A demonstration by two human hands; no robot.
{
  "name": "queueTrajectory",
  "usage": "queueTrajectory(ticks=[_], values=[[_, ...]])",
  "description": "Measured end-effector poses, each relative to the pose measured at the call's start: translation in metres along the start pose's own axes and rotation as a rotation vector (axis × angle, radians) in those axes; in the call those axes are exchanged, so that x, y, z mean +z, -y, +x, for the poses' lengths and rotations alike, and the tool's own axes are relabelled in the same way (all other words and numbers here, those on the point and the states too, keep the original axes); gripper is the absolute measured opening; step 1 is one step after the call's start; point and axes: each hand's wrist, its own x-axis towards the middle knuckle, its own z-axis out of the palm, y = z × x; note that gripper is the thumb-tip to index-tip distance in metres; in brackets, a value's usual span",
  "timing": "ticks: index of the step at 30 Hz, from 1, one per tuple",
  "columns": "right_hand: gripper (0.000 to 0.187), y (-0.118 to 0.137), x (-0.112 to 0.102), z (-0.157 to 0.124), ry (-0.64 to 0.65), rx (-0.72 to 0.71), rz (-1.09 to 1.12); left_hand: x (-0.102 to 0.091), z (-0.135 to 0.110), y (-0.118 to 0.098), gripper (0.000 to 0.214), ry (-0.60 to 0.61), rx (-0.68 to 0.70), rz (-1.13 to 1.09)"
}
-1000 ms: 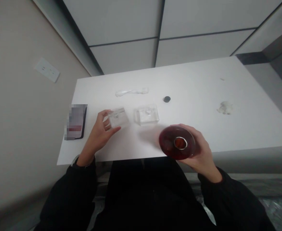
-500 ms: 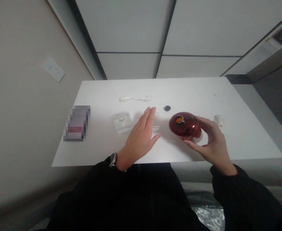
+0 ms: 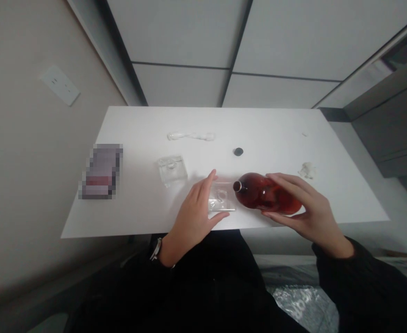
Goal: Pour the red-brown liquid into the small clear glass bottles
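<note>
My right hand (image 3: 302,199) is closed around a bulbous glass bottle (image 3: 283,199) of dark red liquid. The bottle is tilted on its side, its uncapped mouth facing left above the edge of a clear square glass holder (image 3: 220,196). Whether liquid is flowing I cannot tell. Fingers along the holder's left side and thumb at its near edge, my left hand (image 3: 196,208) grips it. A second clear square glass holder (image 3: 172,170) with a round hollow stands to the left. Beyond the bottle lies a small dark round disc (image 3: 238,151), like a cap.
A twisted strip of clear plastic (image 3: 191,136) lies toward the back of the white table (image 3: 134,212). A blurred-out box-like item (image 3: 101,171) is at the left, and a crumpled whitish scrap (image 3: 307,170) at the right. Cabinet panels stand behind.
My right hand has tipped the bottle from nearly upright toward the left. My left hand has brought the clear holder nearer to me, with its fingers now at the side rather than over it.
</note>
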Motion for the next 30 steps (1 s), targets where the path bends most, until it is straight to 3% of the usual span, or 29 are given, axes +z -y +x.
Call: queueTrajectory(ticks=[8,15,30], values=[[0.068,0.012,-0.018,0.010,0.139,-0.099,-0.040,0.008,-0.024,0.022,0.094,0.006,-0.132,-0.082],[0.072,0.017,-0.036,0.025,0.262,-0.163,-0.153,0.010,-0.023,0.024,0.090,0.005,-0.113,-0.079],[0.072,0.025,-0.049,0.042,0.362,-0.199,-0.273,0.010,-0.024,0.027,0.096,0.008,-0.078,-0.061]])
